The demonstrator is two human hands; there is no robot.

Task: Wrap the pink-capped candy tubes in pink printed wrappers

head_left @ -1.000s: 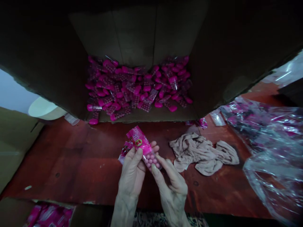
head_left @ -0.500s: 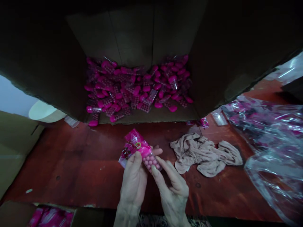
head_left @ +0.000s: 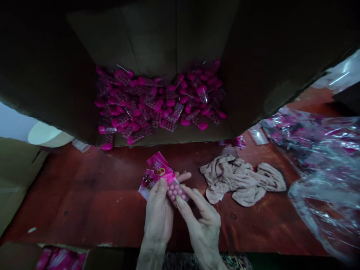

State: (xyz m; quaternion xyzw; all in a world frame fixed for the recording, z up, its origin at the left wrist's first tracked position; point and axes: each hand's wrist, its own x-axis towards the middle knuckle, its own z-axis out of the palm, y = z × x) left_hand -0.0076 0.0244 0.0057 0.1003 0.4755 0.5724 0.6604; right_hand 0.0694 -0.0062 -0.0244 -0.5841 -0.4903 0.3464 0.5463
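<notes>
Between my two hands is a small clear candy container [head_left: 174, 190] filled with pink balls, with a bright pink cap. A pink printed wrapper [head_left: 158, 164] lies over its capped end. My left hand [head_left: 160, 213] is closed on the container and wrapper, thumb on top. My right hand [head_left: 201, 221] pinches the container's clear lower end between thumb and fingers. A second dark pink printed packet [head_left: 146, 183] shows beside my left fingers; whether it is joined to the first wrapper I cannot tell. Beyond my hands, many similar candy containers [head_left: 157, 105] lie piled in a cardboard box.
The large cardboard box [head_left: 152, 41] lies with its opening toward me on the red table [head_left: 92, 191]. A crumpled cloth [head_left: 242, 180] is at right, near a clear plastic bag [head_left: 323, 180] of pink pieces. Pink packets [head_left: 63, 259] fill a box at lower left.
The view has shifted slightly. Both hands keep their hold on the candy container, and the wrapper over its cap now shows flatter, with its round logo facing up.
</notes>
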